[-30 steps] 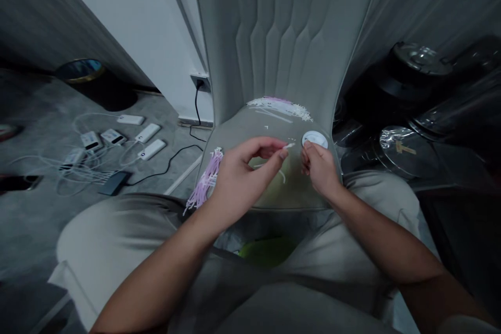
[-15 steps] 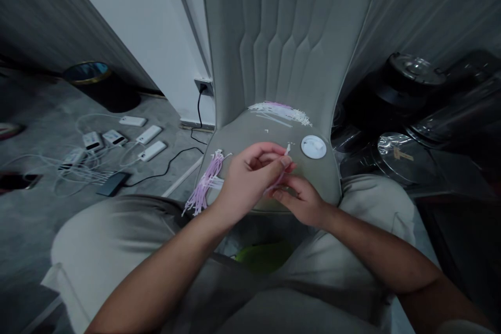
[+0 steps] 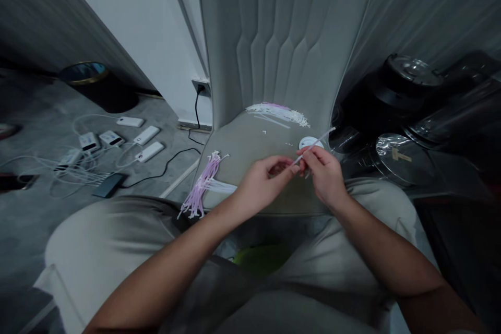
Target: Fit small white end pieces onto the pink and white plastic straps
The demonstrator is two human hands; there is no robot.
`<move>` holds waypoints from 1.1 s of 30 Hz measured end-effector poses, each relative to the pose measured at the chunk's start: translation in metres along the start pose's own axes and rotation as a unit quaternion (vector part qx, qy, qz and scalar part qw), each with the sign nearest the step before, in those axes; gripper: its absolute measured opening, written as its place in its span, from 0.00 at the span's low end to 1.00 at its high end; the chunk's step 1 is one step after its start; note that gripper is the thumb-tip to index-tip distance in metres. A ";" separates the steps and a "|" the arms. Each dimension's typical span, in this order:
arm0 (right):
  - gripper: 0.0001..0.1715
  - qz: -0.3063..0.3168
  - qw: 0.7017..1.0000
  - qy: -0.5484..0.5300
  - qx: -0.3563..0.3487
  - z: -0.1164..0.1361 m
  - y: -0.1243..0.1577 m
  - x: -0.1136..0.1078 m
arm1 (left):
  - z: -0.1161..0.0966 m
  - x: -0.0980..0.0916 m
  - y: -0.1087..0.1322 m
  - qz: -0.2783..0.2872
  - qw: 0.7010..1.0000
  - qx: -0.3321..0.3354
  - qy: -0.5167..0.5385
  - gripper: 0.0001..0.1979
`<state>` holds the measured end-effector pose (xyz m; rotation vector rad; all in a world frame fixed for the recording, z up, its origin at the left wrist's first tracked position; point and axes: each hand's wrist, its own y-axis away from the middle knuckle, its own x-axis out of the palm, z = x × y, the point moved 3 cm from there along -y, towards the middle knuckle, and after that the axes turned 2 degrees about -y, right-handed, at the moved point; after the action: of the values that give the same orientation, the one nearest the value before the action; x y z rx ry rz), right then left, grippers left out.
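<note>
Both hands are raised over the grey chair seat [image 3: 250, 148], close together. A thin pale purple stick [image 3: 323, 136] runs slantwise between them, its far end pointing up and right. My left hand [image 3: 268, 180] is closed, pinching its lower part between thumb and fingers. My right hand [image 3: 326, 169] pinches it further up. Fingers hide the stick's near end. A bundle of purple sticks with white ends [image 3: 205, 182] lies at the seat's left edge, across some white strips [image 3: 221, 186]. Partly behind my right hand is a round white lid [image 3: 309, 143].
A row of thin white sticks [image 3: 279, 113] lies along the back of the seat, with tiny white bits [image 3: 288, 144] nearer. On the floor at left are white devices [image 3: 146, 134], tangled cables, a dark hub [image 3: 110, 185] and a black bin [image 3: 99, 86]. Clear-lidded containers [image 3: 405, 159] stand at right.
My right hand has moved up and right, from below my left hand to beside it. The stick now shows, extending beyond the right hand. My left hand has shifted slightly right and down.
</note>
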<state>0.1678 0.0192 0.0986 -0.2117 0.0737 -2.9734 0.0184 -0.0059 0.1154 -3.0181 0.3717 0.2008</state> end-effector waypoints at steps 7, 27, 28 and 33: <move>0.14 -0.054 0.998 0.021 -0.021 -0.002 0.003 -0.007 | 0.003 0.004 0.001 0.001 0.999 -0.013 -0.045 0.12; 0.20 -0.107 0.992 0.052 -0.043 -0.003 0.004 -0.007 | 0.000 0.008 0.004 -0.002 0.996 0.008 -0.086 0.10; 0.20 -0.104 0.992 0.049 -0.043 -0.003 0.003 -0.006 | 0.000 0.008 0.004 -0.007 0.996 0.008 -0.086 0.10; 0.19 -0.068 0.996 0.034 -0.036 -0.004 0.002 -0.003 | -0.001 0.004 0.004 -0.027 0.997 0.015 -0.074 0.10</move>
<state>0.1705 0.0176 0.0937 -0.1285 0.1827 -3.1162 0.0212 -0.0111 0.1153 -2.9557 0.2765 0.4072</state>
